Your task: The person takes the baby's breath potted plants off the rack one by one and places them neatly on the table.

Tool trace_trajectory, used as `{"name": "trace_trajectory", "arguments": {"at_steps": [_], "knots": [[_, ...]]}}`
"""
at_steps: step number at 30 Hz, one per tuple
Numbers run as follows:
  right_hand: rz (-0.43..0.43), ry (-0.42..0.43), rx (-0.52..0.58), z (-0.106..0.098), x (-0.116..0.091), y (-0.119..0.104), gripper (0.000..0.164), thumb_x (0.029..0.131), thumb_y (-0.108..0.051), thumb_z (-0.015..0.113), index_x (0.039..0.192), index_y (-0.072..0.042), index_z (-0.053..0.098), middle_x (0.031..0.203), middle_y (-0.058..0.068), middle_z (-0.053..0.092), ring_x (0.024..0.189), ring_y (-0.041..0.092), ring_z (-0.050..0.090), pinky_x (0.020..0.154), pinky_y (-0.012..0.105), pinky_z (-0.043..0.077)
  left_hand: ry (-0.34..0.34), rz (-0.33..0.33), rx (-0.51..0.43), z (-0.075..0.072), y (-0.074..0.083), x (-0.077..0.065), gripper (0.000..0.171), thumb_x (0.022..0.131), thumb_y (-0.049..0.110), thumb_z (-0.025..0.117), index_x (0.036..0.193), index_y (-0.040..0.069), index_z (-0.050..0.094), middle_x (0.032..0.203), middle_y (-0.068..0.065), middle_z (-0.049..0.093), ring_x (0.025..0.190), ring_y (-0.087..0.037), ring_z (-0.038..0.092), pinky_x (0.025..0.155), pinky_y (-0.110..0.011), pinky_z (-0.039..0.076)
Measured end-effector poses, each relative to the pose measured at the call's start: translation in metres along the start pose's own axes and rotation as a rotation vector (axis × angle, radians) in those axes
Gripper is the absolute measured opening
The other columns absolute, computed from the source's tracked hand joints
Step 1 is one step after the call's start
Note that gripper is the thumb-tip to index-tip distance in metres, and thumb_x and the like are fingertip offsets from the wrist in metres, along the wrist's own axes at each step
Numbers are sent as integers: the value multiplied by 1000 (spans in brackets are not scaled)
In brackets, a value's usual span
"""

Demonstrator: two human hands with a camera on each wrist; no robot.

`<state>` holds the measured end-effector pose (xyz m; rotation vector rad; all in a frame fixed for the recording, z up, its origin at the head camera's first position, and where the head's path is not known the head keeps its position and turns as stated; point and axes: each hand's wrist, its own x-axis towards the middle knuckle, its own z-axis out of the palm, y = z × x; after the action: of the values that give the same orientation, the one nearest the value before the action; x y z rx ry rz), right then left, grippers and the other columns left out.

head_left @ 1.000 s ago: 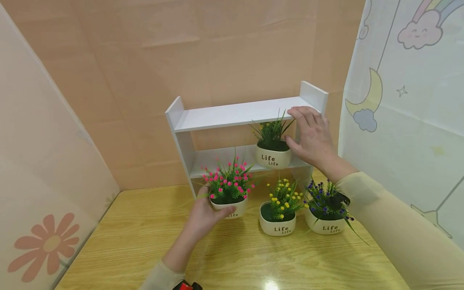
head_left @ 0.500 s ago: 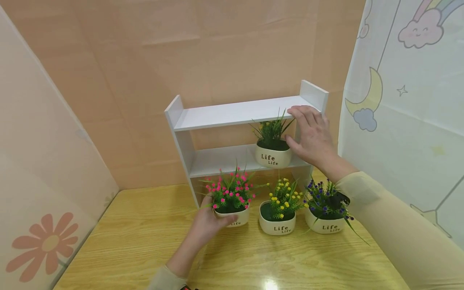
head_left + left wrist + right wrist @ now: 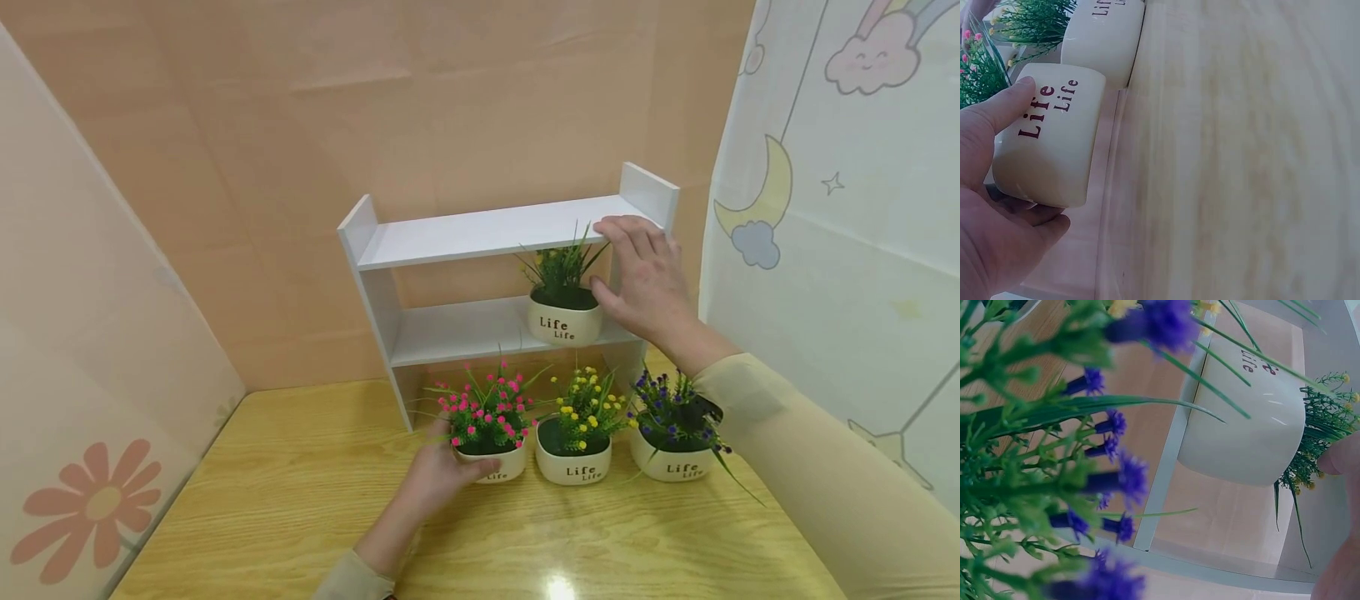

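My left hand (image 3: 442, 471) grips a cream flowerpot (image 3: 504, 468) of pink flowers, thumb across its "Life" front and fingers round its far side. In the left wrist view this pot (image 3: 1054, 144) shows close to another; whether its base touches the table, I cannot tell. Just right of it in the head view stands a pot with yellow flowers (image 3: 573, 467). My right hand (image 3: 641, 271) rests its fingertips at the front edge of the white shelf's top board (image 3: 487, 233). Its thumb is beside a grassy yellow-flowered pot (image 3: 564, 325) on the middle board.
Below my right forearm stands a pot with purple flowers (image 3: 675, 462), whose blooms (image 3: 1129, 481) block much of the right wrist view. The shelf stands at the back of a wooden table (image 3: 300, 500). Patterned cloths hang at both sides, with a plain peach one (image 3: 450, 100) behind.
My left hand has carried the pink-flowered pot down and to the right, up beside the yellow-flowered pot on the table. The right hand has stayed in place.
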<state>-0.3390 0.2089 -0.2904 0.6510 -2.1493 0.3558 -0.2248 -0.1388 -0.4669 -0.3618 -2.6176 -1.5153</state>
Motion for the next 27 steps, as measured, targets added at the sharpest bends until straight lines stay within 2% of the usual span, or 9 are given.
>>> {"name": "trace_trajectory", "arguments": {"at_steps": [7, 20, 27], "knots": [[0, -5, -7, 0, 1, 0, 75, 91, -15, 82, 156, -11, 45, 158, 16, 44, 146, 42, 38, 102, 73, 37, -2, -20, 5, 1, -2, -1, 101, 80, 35, 103, 160, 14, 45, 160, -25, 47, 141, -54, 54, 111, -72, 46], [11, -15, -18, 0, 0, 0, 75, 92, -17, 81, 157, -12, 44, 159, 16, 44, 147, 42, 37, 101, 72, 37, -26, -2, -50, 1, -5, -1, 102, 81, 30, 102, 163, 18, 42, 164, -23, 46, 149, -49, 47, 116, -70, 42], [4, 2, -2, -1, 0, -1, 74, 91, -15, 81, 155, -11, 46, 158, 15, 45, 146, 42, 39, 103, 73, 37, -21, 30, -40, 2, -7, 0, 101, 80, 27, 103, 161, 14, 44, 160, -24, 49, 148, -47, 49, 118, -69, 41]]}}
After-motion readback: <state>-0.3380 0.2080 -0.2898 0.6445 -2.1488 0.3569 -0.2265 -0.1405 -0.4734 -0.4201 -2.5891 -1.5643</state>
